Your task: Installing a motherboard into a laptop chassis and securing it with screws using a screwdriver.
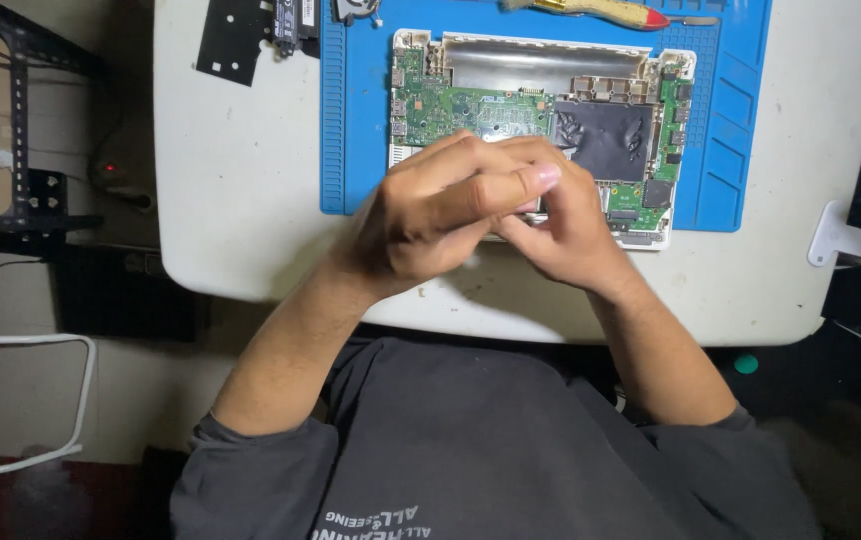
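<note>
- Where the white table [251,200] reaches its far left corner, a black perforated metal plate [231,38] lies flat, and a small dark circuit module [288,22] sits just beside it at the far edge.
- To the right of these, a blue work mat [351,150] covers the middle of the table's far half, its left edge ribbed with narrow slots.
- On the mat rests an opened small laptop chassis [541,60], white-rimmed, its green circuit board [441,105] exposed on the left side and a black film patch [603,135] on the right side.
- Over the near edge of that chassis, the left hand [441,215] is curled with fingers bent and thumb laid across, pressed against the other hand; whether it grips anything cannot be told, since the fingers hide what lies between.
- Touching it, the right hand [561,225] is also curled, its fingers tucked under the left hand's thumb; what it holds, if anything, is hidden.
- At the far edge of the mat, right of centre, a yellow-handled tool with a red tip [611,12] lies lengthwise.
- Past the table's right edge, a white bracket [836,240] with cables juts in.
</note>
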